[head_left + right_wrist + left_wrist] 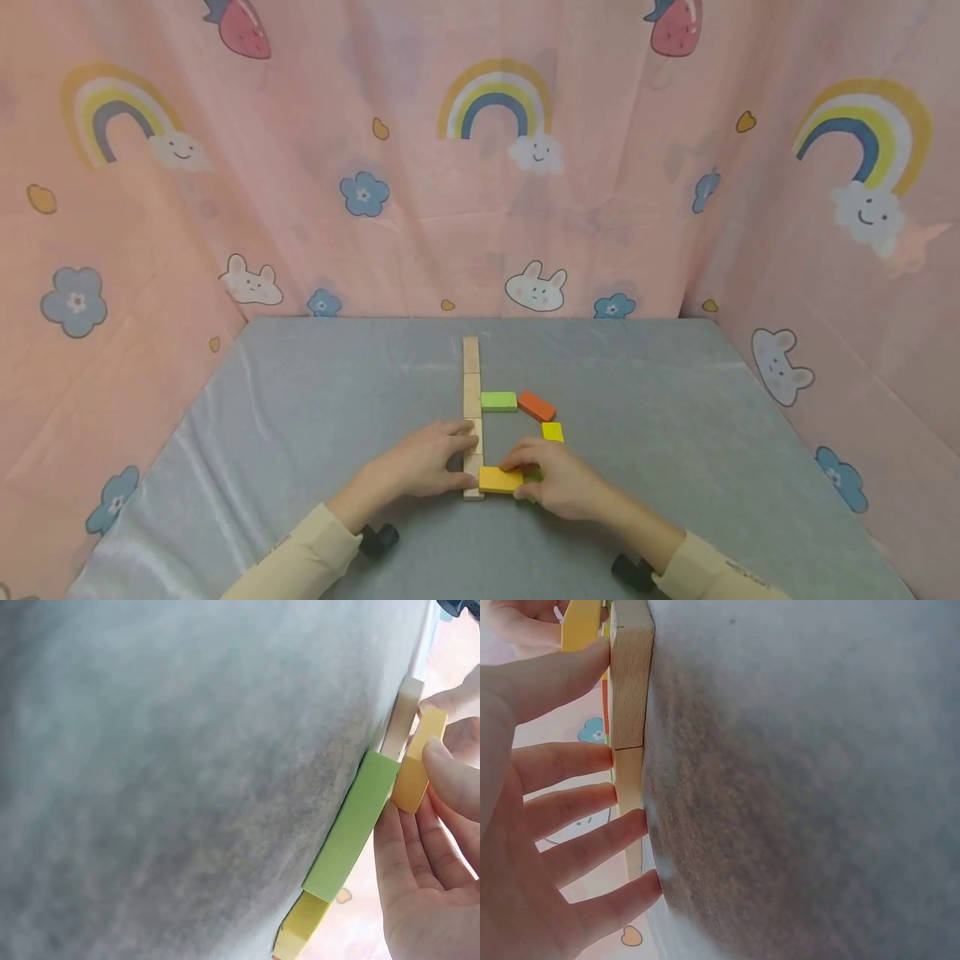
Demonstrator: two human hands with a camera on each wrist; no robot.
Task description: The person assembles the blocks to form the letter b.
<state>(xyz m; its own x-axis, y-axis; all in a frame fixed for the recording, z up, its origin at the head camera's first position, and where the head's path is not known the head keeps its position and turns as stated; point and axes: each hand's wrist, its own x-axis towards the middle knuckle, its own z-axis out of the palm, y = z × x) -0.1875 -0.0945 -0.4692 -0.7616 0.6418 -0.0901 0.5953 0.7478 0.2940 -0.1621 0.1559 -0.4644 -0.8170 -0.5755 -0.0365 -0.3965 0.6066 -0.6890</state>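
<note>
Plain wooden blocks lie end to end in a straight row running away from me. My left hand is beside the near part of that row, its fingers spread and fingertips touching the wood. Between thumb and fingers my right hand pinches a golden-yellow block. The right wrist view shows this block raised above the cloth, beside a green block. The green block is mostly hidden by my right hand in the head view.
A light green block meets the row's right side. An orange block and a yellow block curve on from it towards me. Grey cloth covers the table, and a pink patterned curtain hangs behind.
</note>
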